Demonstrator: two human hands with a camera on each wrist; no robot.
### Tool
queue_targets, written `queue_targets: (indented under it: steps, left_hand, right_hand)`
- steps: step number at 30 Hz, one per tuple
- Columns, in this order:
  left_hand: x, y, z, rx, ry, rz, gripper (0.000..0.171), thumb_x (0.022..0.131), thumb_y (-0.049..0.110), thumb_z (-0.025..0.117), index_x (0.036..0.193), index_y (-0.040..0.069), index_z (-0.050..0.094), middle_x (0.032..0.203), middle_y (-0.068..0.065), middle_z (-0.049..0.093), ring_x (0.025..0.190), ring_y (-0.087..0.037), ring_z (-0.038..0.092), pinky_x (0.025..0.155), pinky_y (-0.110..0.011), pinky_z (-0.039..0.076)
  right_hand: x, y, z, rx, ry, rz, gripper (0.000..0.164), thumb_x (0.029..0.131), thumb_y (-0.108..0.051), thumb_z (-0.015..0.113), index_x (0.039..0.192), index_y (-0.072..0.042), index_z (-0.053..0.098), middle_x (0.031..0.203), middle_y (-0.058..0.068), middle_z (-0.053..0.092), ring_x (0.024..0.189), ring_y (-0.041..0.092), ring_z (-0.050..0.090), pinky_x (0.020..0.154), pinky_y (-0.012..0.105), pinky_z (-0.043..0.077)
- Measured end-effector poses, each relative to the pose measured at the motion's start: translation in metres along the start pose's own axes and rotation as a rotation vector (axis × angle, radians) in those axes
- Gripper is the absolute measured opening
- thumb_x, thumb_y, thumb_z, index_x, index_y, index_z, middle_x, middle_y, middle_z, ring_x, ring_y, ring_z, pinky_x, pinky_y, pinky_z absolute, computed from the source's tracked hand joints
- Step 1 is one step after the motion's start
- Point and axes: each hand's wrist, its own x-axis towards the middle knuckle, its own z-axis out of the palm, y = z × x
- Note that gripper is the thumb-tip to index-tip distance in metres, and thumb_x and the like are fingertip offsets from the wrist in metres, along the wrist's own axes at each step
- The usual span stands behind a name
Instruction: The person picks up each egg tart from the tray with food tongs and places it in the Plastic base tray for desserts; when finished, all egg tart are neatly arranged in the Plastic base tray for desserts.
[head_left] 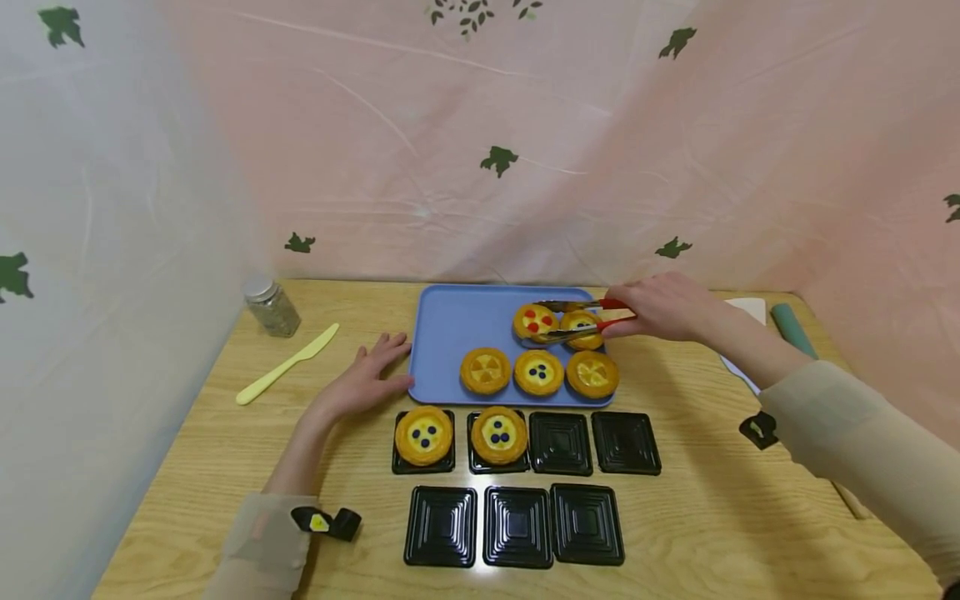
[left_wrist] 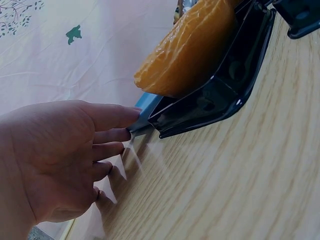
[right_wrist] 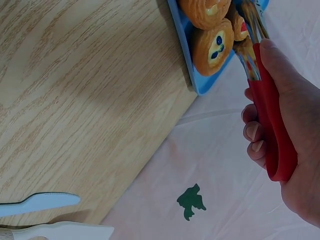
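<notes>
My right hand (head_left: 663, 307) grips metal tongs (right_wrist: 272, 125) by their red handle. The tongs' tips reach either side of a tart with red berries (head_left: 537, 322) at the back of the blue tray (head_left: 446, 321). Below the tongs' arms lies a blueberry tart (head_left: 582, 333). Along the tray's front are an orange-topped tart (head_left: 485, 372), another blueberry tart (head_left: 538, 372) and a yellow-topped tart (head_left: 592, 374). At the tray's left edge, my left hand (head_left: 367, 379) rests with fingers spread, fingertips right at the rim.
Black square trays stand in two rows in front; two of them, such as the leftmost tray (head_left: 399, 465), hold blueberry tarts. A yellow knife (head_left: 288, 364) and a lidded glass jar (head_left: 273, 312) sit at left. A white spatula (head_left: 750, 310) and a green-ended tool (head_left: 793, 329) lie right.
</notes>
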Motion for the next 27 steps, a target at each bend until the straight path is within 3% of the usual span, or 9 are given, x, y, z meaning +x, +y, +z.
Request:
queue_targets:
  steps: [27]
  left_hand:
    - [0.0000,-0.0011,0.0019,-0.001,0.009,0.009,0.067,0.104,0.026,0.060,0.157,-0.004,0.035,0.171,-0.024,0.018,0.160,-0.046,-0.001,0.127,-0.067,-0.009]
  right_hand:
    - [0.0012,-0.0006,0.0018,0.007,0.000,0.012,0.048,0.090,-0.051,0.074,0.115,-0.010,0.070,0.086,0.002,0.073,0.062,0.014,0.057,0.058,0.033,0.049]
